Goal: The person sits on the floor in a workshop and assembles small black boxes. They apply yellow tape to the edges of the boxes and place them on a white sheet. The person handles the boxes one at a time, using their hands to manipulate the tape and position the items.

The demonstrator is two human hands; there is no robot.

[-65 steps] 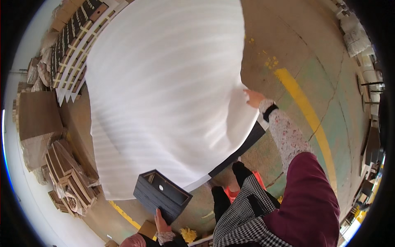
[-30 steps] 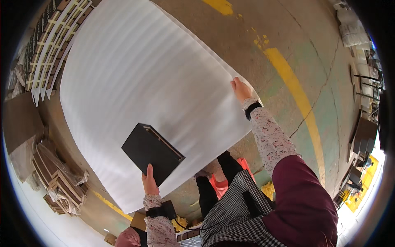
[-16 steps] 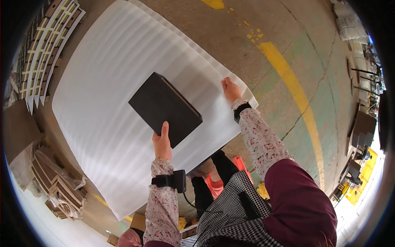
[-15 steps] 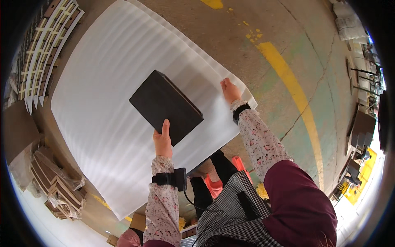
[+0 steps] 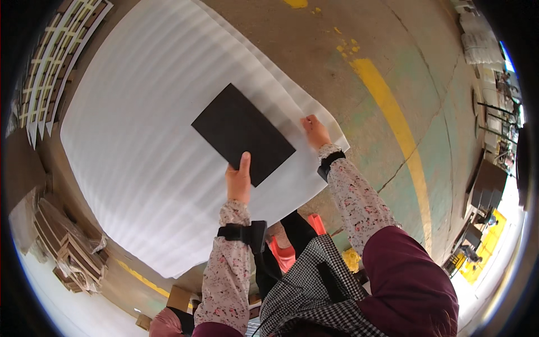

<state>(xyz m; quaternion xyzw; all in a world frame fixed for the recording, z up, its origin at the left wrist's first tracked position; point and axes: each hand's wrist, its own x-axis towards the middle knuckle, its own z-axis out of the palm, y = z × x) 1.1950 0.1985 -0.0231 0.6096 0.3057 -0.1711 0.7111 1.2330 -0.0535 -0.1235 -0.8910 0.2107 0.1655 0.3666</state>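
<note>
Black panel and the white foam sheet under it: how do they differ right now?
The black panel is dark, smooth and small; the white foam sheet is pale, ribbed and far larger, spreading well past it on all sides. The left hand grips the panel's near edge, while the right hand presses the sheet near its corner. Both are flat and rectangular.

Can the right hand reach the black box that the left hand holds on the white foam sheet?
Probably yes. The right hand rests on the white foam sheet beside the black box, apart from it, with only bare sheet between them. The left hand grips the box's near edge.
</note>
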